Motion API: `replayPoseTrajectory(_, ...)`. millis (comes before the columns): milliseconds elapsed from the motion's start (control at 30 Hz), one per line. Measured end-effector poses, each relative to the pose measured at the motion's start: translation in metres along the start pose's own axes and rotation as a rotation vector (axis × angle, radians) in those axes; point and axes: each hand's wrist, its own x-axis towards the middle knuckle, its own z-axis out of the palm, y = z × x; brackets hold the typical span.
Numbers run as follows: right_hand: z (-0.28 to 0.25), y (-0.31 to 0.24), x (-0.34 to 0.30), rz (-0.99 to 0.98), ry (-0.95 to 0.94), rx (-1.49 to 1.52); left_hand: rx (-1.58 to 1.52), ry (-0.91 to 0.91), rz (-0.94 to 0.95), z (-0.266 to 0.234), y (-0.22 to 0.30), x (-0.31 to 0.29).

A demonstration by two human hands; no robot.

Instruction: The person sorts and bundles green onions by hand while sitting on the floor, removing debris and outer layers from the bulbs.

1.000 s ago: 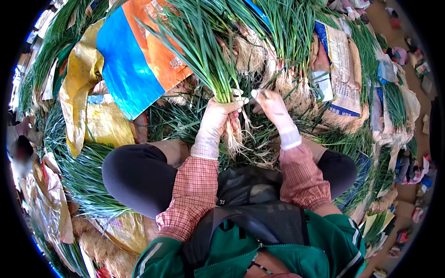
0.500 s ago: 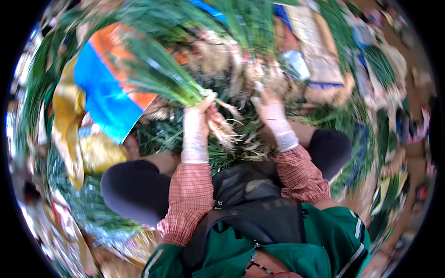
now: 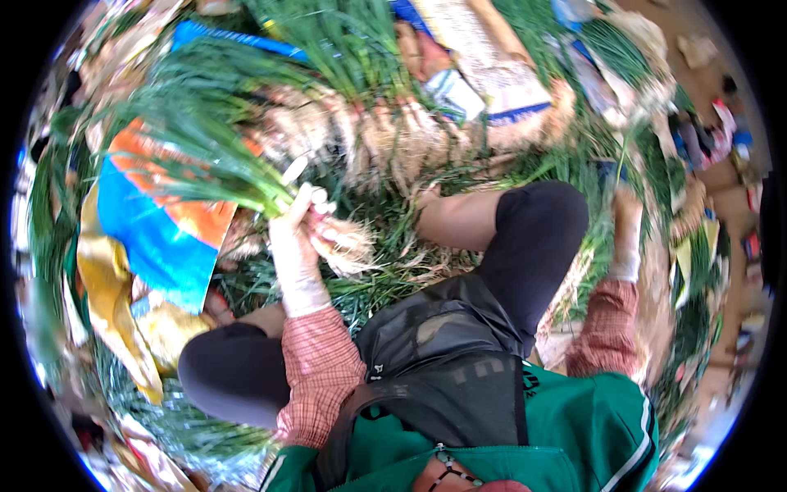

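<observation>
Left of the grip [image 3: 293, 217], a sheet [image 3: 147, 246], orange above and blue below, lies slanted. Lower and farther left is a creased yellow sack [image 3: 111, 279], a paler yellow piece [image 3: 174, 332] just beside it. Up and left of the grip runs a blue strip [image 3: 238, 43]. Up and right lies a printed sack [image 3: 496, 66] with a blue edge, near a white packet [image 3: 455, 94]. Far right is brown floor [image 3: 723, 182].

Floor [image 3: 725, 225]: brown, seen at the right. Over it, contact below the heap hidden: scallions [image 3: 344, 57], rowed, roots aligned; loose leaves [image 3: 352, 291], matted; sheet [image 3: 147, 238], blue-orange; yellow sack [image 3: 106, 271], crumpled; pale sack [image 3: 492, 57], blue-edged.
</observation>
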Motion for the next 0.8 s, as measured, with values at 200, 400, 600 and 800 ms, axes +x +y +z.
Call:
replayPoseTrajectory(200, 0.003, -0.044, 0.018, 0.313, 0.131, 0.434, -0.069, 0.068, -0.007, -0.037, -0.002, 0.016)
replayPoseTrajectory(400, -0.008, -0.350, 0.125, -0.456, -0.020, 1.096, -0.276, 0.106, -0.188, -0.053, -0.023, 0.023)
replayPoseTrajectory(600, 0.060, -0.486, 0.170, -0.637, 0.034, 0.442, -0.139, 0.201, -0.148, -0.029, -0.029, 0.037)
replayPoseTrajectory(800, 0.026, -0.480, 0.101, -0.527, -0.145, 1.151, -0.102, 0.306, -0.129, -0.039, -0.026, 0.036)
